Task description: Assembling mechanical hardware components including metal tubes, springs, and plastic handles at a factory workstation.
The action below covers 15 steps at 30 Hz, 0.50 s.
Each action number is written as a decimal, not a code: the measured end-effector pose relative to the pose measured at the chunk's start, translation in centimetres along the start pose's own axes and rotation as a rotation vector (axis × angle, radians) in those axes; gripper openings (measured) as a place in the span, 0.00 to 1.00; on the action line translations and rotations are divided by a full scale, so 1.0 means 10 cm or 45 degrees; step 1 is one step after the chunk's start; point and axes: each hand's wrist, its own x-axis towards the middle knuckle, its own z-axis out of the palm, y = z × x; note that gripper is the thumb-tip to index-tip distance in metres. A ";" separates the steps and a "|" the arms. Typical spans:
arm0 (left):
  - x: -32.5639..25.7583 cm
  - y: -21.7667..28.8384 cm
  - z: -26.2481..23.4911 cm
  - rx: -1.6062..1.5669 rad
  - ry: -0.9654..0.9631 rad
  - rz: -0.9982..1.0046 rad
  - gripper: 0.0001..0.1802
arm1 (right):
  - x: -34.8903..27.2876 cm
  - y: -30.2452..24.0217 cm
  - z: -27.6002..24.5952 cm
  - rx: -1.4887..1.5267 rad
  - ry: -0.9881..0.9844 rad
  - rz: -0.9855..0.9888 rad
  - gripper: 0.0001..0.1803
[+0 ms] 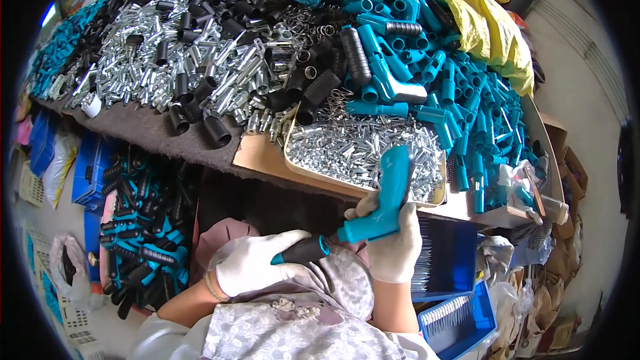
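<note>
My right hand, in a white glove, grips a teal pistol-shaped plastic housing, its wide end up and a narrow end pointing left. Black shows along the far edge of that housing. In my gloved left hand lies a black cylindrical handle with teal at both visible ends. The narrow end of the housing and the teal-ringed end of the handle face each other, close together; whether something thin joins them I cannot tell. Behind the housing sits a shallow cream tray of small metal parts.
Heaped on the bench are silver metal pieces, black tubes and teal housings. A yellow sack drapes over the back right. Below are a pile of teal-and-black handles at left and blue bins at right.
</note>
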 end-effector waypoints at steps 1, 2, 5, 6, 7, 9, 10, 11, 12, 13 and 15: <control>-0.02 -0.01 0.01 0.003 0.006 -0.007 0.36 | -0.04 0.02 -0.06 -0.144 -0.136 0.004 0.34; -0.02 -0.02 0.01 -0.035 -0.011 0.055 0.35 | -0.05 0.10 -0.15 -0.044 -0.302 0.161 0.37; -0.04 0.02 -0.05 -0.075 -0.029 0.121 0.33 | -0.16 0.06 -0.21 0.015 -0.319 0.247 0.38; -0.06 0.00 -0.09 -0.130 -0.048 0.108 0.32 | -0.15 -0.03 -0.21 -0.109 -0.365 0.326 0.37; -0.08 -0.01 -0.11 -0.034 -0.070 0.126 0.30 | -0.20 -0.16 -0.14 -0.167 -0.294 0.424 0.37; -0.08 -0.05 -0.17 -0.116 -0.033 0.203 0.30 | -0.10 -0.26 -0.33 -0.453 -0.520 0.666 0.38; -0.08 -0.10 -0.19 -0.068 -0.093 0.176 0.30 | -0.07 -0.32 -0.30 -0.597 -0.596 0.790 0.38; -0.07 -0.14 -0.22 -0.057 -0.231 0.134 0.31 | -0.09 -0.33 -0.27 -0.652 -0.550 0.965 0.36; -0.06 -0.18 -0.26 -0.047 -0.369 0.090 0.31 | -0.15 -0.29 -0.27 -1.078 -0.681 0.687 0.31; -0.03 -0.17 -0.28 -0.102 -0.450 0.137 0.31 | -0.22 -0.33 -0.14 -1.413 -0.766 0.370 0.24; -0.10 -0.44 -0.14 -0.256 -0.518 0.085 0.36 | -0.21 -0.26 -0.05 -2.132 -1.154 -0.358 0.20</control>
